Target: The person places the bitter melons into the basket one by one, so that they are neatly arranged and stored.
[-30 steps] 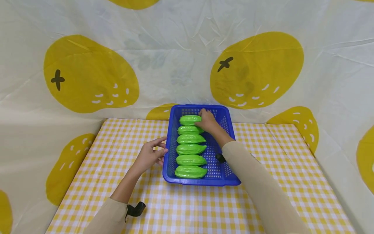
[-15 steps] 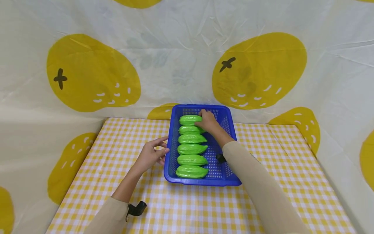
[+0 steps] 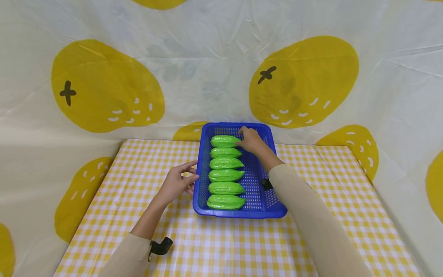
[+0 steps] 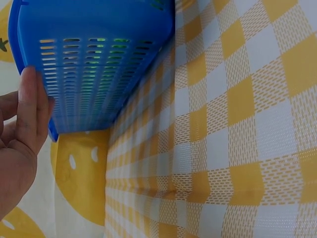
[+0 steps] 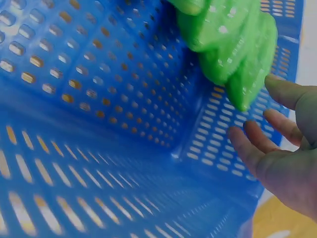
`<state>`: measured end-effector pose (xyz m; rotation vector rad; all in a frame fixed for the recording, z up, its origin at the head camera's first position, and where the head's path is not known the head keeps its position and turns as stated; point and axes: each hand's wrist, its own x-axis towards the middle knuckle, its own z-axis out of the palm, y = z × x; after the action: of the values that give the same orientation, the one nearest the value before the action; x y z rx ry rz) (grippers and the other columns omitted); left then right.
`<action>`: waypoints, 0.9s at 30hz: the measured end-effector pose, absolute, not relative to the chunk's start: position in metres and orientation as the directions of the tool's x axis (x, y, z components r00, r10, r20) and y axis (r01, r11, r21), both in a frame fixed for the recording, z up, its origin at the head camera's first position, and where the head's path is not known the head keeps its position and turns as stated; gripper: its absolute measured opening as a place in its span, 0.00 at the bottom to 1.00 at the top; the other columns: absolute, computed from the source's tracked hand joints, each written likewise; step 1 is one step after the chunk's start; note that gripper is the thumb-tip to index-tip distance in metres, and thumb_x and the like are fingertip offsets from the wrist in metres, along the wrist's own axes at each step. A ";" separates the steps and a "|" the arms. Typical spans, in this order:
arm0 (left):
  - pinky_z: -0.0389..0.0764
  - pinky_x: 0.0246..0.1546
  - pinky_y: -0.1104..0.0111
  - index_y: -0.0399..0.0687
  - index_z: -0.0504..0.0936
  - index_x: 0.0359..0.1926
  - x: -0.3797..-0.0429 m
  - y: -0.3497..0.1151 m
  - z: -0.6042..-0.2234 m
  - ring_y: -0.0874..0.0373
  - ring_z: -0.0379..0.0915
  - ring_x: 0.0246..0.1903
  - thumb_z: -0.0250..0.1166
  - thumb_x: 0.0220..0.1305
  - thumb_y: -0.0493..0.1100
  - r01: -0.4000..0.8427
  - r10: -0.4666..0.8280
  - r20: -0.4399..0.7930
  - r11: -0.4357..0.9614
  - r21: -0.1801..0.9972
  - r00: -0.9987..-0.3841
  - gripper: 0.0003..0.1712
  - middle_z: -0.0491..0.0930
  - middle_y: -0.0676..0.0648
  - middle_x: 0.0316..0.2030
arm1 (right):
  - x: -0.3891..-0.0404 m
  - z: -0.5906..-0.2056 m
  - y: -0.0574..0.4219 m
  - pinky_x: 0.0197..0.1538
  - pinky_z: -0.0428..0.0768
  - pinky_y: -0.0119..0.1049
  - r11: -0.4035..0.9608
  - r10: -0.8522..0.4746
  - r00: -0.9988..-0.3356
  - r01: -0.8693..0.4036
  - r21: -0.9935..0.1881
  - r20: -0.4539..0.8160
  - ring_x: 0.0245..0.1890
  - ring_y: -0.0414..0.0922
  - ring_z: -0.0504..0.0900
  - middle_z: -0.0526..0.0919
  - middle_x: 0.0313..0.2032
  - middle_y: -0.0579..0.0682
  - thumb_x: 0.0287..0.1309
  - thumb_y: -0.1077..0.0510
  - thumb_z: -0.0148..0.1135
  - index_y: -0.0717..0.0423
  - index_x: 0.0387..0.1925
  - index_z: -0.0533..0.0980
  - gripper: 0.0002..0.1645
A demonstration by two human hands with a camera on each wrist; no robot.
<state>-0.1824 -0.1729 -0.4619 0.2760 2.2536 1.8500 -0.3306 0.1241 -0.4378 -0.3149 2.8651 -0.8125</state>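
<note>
A blue plastic basket stands on the table, with several glossy green ridged pieces like star fruit lined up along its left side, pointed tips to the right. My right hand is inside the basket's far end, beside the farthest green fruit. In the right wrist view, that hand's fingers are spread and nothing is held; a small gap shows between them and the green tip. My left hand touches the basket's left rim, its fingers extended along the outer side.
A yellow-and-white checked cloth covers the table. Behind and beside it hangs a pale cloth with big yellow fruit prints. The right forearm passes over the basket's right rim. Each sleeve carries a black wrist camera.
My right hand has let go of the farthest green fruit and drawn slightly right, its fingers opening. The left hand stays at the basket's left rim.
</note>
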 end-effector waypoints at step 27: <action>0.94 0.35 0.53 0.45 0.73 0.72 -0.182 -0.198 -0.447 0.42 0.87 0.38 0.68 0.71 0.44 0.113 0.256 0.019 0.357 0.927 -0.966 0.31 0.80 0.37 0.55 | -0.266 -0.379 0.196 0.72 0.77 0.56 0.473 -0.401 -0.914 -0.258 -0.843 0.054 0.70 0.59 0.73 0.72 0.70 0.59 0.75 0.58 0.60 0.55 0.74 0.66 0.30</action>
<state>-0.1821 -0.1983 -0.4474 0.3394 2.4783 1.6782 -0.2657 0.1956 -0.3794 -0.5781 2.5639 -1.4269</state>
